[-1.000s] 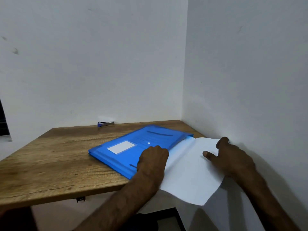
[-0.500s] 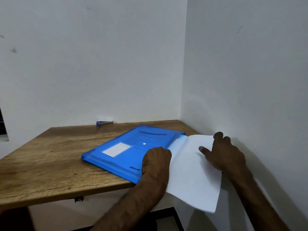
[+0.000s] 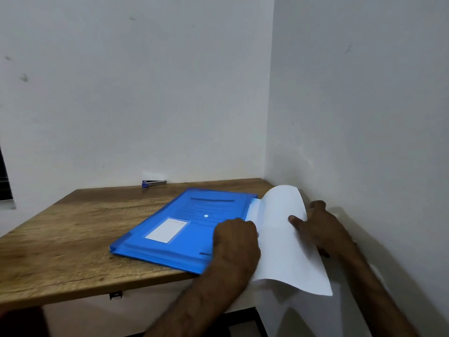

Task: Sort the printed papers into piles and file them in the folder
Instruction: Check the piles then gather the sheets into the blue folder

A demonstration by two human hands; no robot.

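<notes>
A blue plastic folder with a white label lies on the wooden table, near its right front corner. White paper sticks out of the folder's right side and curls up and over the table edge. My left hand presses down on the folder's right front corner, at the paper's edge. My right hand grips the far right edge of the paper, thumb on its top face and fingers behind it, close to the right wall.
A small blue and silver stapler lies at the table's back edge by the wall. White walls meet in a corner behind and to the right of the table. A dark window edge shows at far left.
The paper has slid further toward the folder and now bows upward. My right hand has shifted left and lifted the sheet's edge. The folder has moved slightly left.
</notes>
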